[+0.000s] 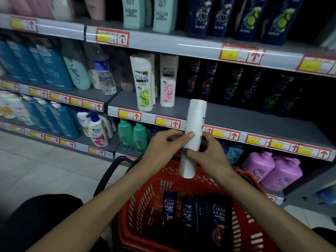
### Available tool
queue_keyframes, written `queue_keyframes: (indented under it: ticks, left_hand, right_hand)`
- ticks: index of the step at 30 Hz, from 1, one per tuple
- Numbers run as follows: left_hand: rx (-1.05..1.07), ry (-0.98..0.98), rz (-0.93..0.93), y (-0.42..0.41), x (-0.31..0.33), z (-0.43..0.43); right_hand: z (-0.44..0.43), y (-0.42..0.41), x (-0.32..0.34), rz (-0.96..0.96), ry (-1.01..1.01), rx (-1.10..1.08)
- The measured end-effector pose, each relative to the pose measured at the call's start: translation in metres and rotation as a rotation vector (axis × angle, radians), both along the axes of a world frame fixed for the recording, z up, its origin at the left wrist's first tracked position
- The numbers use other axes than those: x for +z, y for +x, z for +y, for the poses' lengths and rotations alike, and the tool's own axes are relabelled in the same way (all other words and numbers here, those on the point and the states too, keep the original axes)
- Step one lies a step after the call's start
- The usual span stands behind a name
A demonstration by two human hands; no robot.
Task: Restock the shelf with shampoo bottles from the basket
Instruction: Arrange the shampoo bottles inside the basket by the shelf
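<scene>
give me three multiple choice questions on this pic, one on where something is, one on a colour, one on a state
1. Where is the white bottle?
A) held above the basket
B) lying in the basket
C) standing on the floor

2. What colour is the basket?
A) blue
B) red
C) green

3. How are the hands?
A) both empty
B) one grips the bottle, one hangs free
C) both grip the bottle

Answers:
1 A, the bottle is upright in the air over the basket's far rim.
2 B, its slotted walls are red.
3 C, the left hand and the right hand each curl round the bottle's middle.
</scene>
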State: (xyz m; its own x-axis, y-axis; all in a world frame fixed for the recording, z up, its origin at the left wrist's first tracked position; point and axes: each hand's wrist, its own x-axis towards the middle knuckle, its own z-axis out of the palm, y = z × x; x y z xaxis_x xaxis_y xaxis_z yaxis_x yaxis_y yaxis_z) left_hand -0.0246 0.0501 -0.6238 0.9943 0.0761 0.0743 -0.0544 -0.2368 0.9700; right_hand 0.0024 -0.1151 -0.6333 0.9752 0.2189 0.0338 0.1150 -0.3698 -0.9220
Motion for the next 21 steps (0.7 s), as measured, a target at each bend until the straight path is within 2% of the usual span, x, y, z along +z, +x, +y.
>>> queue_keyframes:
  ticks: [5,8,13,21]
  left_hand:
    - [0.071,-0.130,-0.006,0.010,0.007,0.005]
    - [0.109,-0.265,-0.005,0.012,0.011,0.011]
    - [0.115,-0.391,-0.016,0.026,0.019,0.030]
    - [0.162,-0.456,-0.047,0.056,0.029,0.047]
  right_hand:
    - [0.023,0.006,0.013,-0.191,-0.131,-0.050]
    - [0.034,0.014,0.018,-0.233,-0.160,-0.026]
    - [0.037,0.034,0.027,-0.091,-0.031,0.112]
    - [0.056,0.073,0.041,0.111,0.189,0.155]
